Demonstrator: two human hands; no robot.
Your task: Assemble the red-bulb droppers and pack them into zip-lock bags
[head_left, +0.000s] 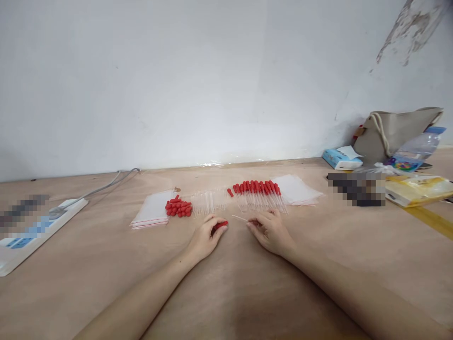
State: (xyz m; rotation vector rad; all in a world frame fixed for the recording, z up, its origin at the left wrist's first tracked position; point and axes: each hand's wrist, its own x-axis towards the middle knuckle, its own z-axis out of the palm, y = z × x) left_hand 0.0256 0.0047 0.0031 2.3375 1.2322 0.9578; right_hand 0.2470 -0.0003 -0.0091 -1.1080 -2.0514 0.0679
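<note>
Between its thumb and fingers, my left hand (208, 236) pinches a red rubber bulb (222, 224). Opposite it, my right hand (271, 230) grips a thin clear dropper tube (239, 217), whose end points left toward the bulb, a small gap away. A heap of red bulbs (179, 208) lies beyond my left hand. Loose clear tubes (209, 202) are laid out side by side behind both hands. Past my right hand lies a row of droppers (260, 189), red bulbs fitted on clear tubes. One red piece (230, 192) sits at that row's left end.
Stacks of clear zip bags lie left (152, 210) and right (297, 190). At far left is a power strip (71, 208) with a grey cable. A tissue pack (342, 158), a grey bag (406, 132), a plastic bottle (419, 148) and a yellow-white package (417, 189) stand at right.
</note>
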